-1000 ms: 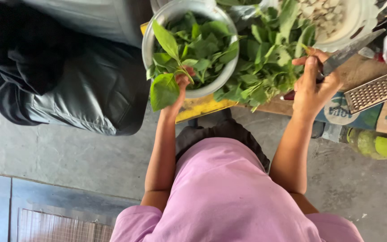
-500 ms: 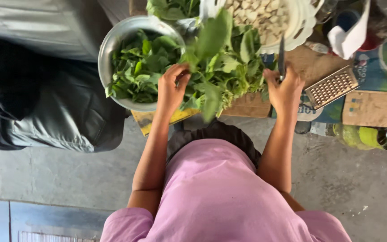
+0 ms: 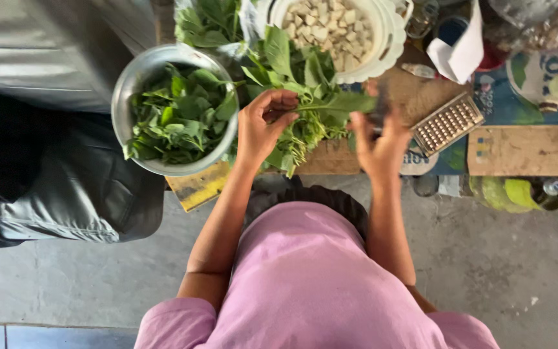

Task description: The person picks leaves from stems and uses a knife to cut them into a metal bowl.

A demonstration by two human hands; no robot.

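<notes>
My left hand (image 3: 265, 126) pinches a green leafy stem (image 3: 330, 103) that lies crosswise above a pile of leafy greens (image 3: 295, 74). My right hand (image 3: 382, 142) is blurred. It meets the stem's far leaf and grips a knife (image 3: 380, 97), which shows only as a dark smear. Left of my hands, a metal bowl (image 3: 121, 90) holds picked leaves. Behind the pile stands a white bowl (image 3: 385, 55) of pale cubed pieces.
A small metal grater (image 3: 448, 123) lies right of my right hand on a cardboard-covered surface (image 3: 524, 152). A green bottle (image 3: 524, 192) lies at its front edge, folded white paper (image 3: 465, 55) behind. A dark cushion (image 3: 66, 194) sits left, and grey concrete floor (image 3: 498, 258) is below.
The view shifted, so the bowl now sits further left. My left hand left the bowl and took hold of a stem over the pile. My right hand moved in to meet it.
</notes>
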